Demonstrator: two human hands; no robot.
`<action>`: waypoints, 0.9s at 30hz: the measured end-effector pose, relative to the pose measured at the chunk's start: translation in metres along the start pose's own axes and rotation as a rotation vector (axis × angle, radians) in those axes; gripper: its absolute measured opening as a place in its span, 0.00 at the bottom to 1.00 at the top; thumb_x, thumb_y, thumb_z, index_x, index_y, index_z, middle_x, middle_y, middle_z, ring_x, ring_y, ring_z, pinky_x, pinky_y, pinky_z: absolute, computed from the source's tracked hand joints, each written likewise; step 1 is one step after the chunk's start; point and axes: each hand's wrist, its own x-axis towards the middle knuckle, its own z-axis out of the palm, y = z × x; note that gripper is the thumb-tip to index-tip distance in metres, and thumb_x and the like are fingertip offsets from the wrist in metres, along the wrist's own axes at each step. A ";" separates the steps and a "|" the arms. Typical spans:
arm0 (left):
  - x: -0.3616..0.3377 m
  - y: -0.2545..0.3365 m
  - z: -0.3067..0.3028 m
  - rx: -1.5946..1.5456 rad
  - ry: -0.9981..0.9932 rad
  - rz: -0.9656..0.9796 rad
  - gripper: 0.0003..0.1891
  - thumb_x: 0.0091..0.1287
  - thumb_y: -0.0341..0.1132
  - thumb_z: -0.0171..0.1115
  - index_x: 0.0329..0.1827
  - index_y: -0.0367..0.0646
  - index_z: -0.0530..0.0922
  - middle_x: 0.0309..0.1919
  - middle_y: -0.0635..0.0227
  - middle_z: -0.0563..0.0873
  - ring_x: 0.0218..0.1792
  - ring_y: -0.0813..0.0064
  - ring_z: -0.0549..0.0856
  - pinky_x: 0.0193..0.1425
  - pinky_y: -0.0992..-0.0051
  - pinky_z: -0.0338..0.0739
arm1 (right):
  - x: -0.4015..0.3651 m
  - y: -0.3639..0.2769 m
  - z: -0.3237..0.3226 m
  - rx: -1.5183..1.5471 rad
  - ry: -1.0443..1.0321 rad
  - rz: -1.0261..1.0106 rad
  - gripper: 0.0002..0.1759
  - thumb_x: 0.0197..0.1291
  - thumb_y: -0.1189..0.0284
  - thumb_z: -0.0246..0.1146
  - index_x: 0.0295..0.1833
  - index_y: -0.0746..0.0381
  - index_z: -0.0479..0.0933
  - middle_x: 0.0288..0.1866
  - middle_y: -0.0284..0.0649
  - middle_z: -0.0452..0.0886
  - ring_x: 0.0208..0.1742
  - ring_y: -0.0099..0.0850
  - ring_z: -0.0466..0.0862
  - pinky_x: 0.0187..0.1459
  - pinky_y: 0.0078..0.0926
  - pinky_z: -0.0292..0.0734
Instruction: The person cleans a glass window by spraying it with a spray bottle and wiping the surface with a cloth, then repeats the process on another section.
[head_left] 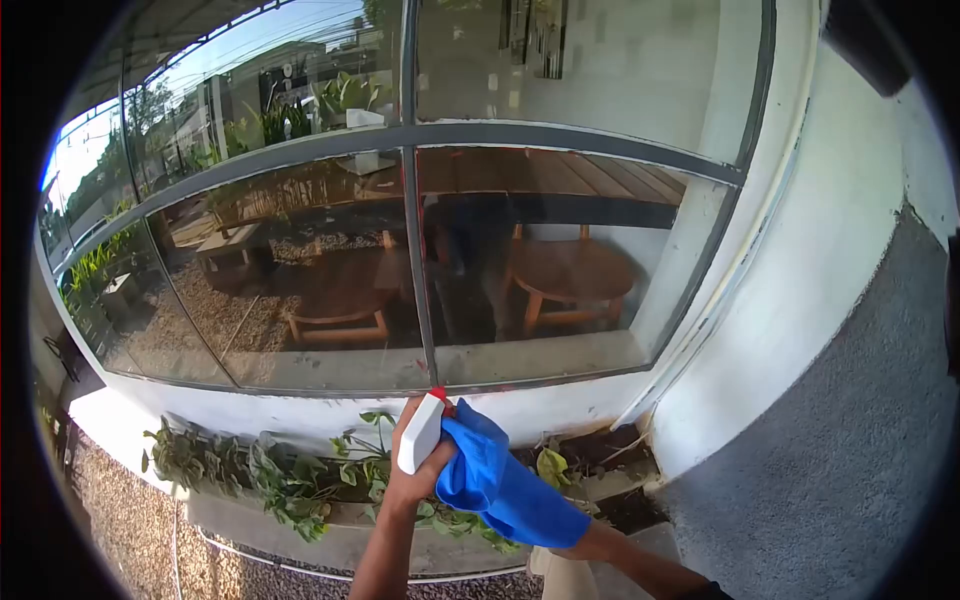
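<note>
A white spray bottle head with a red nozzle [421, 432] points at the window's lower frame. My left hand [408, 478] is closed round it. A blue cloth [508, 482] hangs over my right hand, whose wrist [590, 541] comes out from under the cloth; the fingers are hidden beneath it. Both hands are close together, the cloth touching the bottle. Before them stands a large window [540, 260] with grey frames [412, 230], its glass showing reflections.
Below the window runs a white wall ledge [330, 418] and a planter [350, 525] with leafy plants [285, 485]. A white wall [800, 290] with a thin pipe stands at the right. Behind the glass is a round wooden table [572, 268]. Gravel [125, 500] lies at the lower left.
</note>
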 end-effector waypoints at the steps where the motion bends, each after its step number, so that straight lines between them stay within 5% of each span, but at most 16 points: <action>1: -0.008 0.003 -0.006 -0.047 -0.013 0.016 0.25 0.54 0.21 0.66 0.56 0.39 0.72 0.45 0.69 0.80 0.46 0.80 0.78 0.53 0.78 0.73 | -0.025 -0.002 0.005 -0.015 0.019 -0.012 0.23 0.67 0.68 0.60 0.67 0.56 0.71 0.61 0.43 0.78 0.56 0.33 0.81 0.55 0.33 0.76; 4: -0.027 0.028 -0.015 -0.175 -0.076 -0.099 0.24 0.53 0.20 0.67 0.54 0.39 0.73 0.46 0.68 0.80 0.49 0.78 0.79 0.56 0.77 0.72 | -0.070 0.008 0.016 -0.012 0.044 0.043 0.21 0.67 0.70 0.60 0.65 0.56 0.73 0.58 0.43 0.81 0.53 0.33 0.83 0.52 0.33 0.78; 6: -0.034 0.041 -0.013 -0.256 -0.154 -0.184 0.22 0.53 0.22 0.69 0.53 0.38 0.75 0.47 0.67 0.81 0.50 0.77 0.79 0.58 0.76 0.73 | -0.051 0.004 0.001 0.281 -0.361 0.610 0.19 0.72 0.66 0.55 0.65 0.57 0.74 0.57 0.39 0.82 0.56 0.33 0.82 0.56 0.35 0.77; 7: -0.036 0.044 -0.015 -0.260 -0.159 -0.189 0.22 0.53 0.22 0.69 0.53 0.38 0.75 0.47 0.67 0.81 0.50 0.77 0.79 0.58 0.76 0.73 | -0.050 0.004 0.006 0.282 -0.358 0.617 0.19 0.72 0.66 0.55 0.65 0.57 0.74 0.57 0.39 0.82 0.56 0.33 0.82 0.56 0.35 0.77; 9: -0.031 0.050 -0.019 -0.024 -0.406 -0.052 0.23 0.53 0.23 0.70 0.53 0.39 0.75 0.48 0.67 0.81 0.51 0.76 0.80 0.59 0.75 0.72 | -0.037 0.009 0.013 0.687 -0.027 0.807 0.20 0.74 0.64 0.54 0.67 0.59 0.72 0.58 0.37 0.80 0.58 0.32 0.80 0.59 0.36 0.75; 10: -0.030 0.057 -0.017 -0.078 -0.480 -0.116 0.22 0.54 0.25 0.70 0.54 0.40 0.76 0.48 0.67 0.82 0.52 0.76 0.80 0.60 0.74 0.72 | -0.031 0.012 0.018 0.682 -0.025 0.802 0.20 0.74 0.64 0.54 0.67 0.59 0.72 0.58 0.37 0.80 0.58 0.32 0.80 0.59 0.36 0.75; 12: -0.028 0.069 -0.013 -0.003 -0.625 -0.119 0.24 0.54 0.25 0.70 0.56 0.40 0.76 0.49 0.67 0.82 0.53 0.75 0.80 0.61 0.73 0.72 | -0.031 0.012 0.033 1.652 0.078 0.485 0.22 0.72 0.63 0.57 0.65 0.62 0.72 0.58 0.37 0.80 0.55 0.29 0.81 0.56 0.34 0.78; 15: -0.022 0.067 -0.014 0.002 -0.742 -0.145 0.26 0.53 0.27 0.71 0.57 0.40 0.75 0.50 0.66 0.82 0.54 0.75 0.80 0.62 0.72 0.72 | -0.036 -0.008 0.045 1.790 0.070 0.378 0.24 0.70 0.63 0.61 0.64 0.65 0.73 0.60 0.40 0.79 0.54 0.29 0.82 0.54 0.31 0.79; 19: -0.018 0.062 -0.017 -0.005 -0.753 -0.198 0.28 0.51 0.29 0.73 0.58 0.40 0.75 0.51 0.66 0.82 0.55 0.74 0.80 0.63 0.70 0.72 | -0.044 -0.015 0.042 1.695 0.062 0.380 0.25 0.68 0.64 0.63 0.65 0.65 0.72 0.62 0.40 0.78 0.55 0.29 0.81 0.55 0.30 0.78; 22: -0.017 0.053 -0.016 -0.015 -0.672 -0.158 0.29 0.51 0.29 0.76 0.58 0.40 0.75 0.50 0.66 0.82 0.54 0.73 0.81 0.62 0.70 0.73 | -0.058 0.033 0.060 1.295 -0.165 0.068 0.28 0.65 0.65 0.65 0.67 0.65 0.68 0.60 0.39 0.78 0.53 0.26 0.81 0.55 0.27 0.78; 27: -0.015 0.046 0.010 -0.140 -0.552 -0.082 0.24 0.56 0.24 0.71 0.57 0.39 0.74 0.49 0.64 0.82 0.53 0.71 0.81 0.60 0.70 0.75 | -0.007 -0.023 0.033 1.413 0.502 0.120 0.28 0.68 0.65 0.61 0.69 0.66 0.65 0.59 0.38 0.76 0.52 0.26 0.79 0.54 0.22 0.77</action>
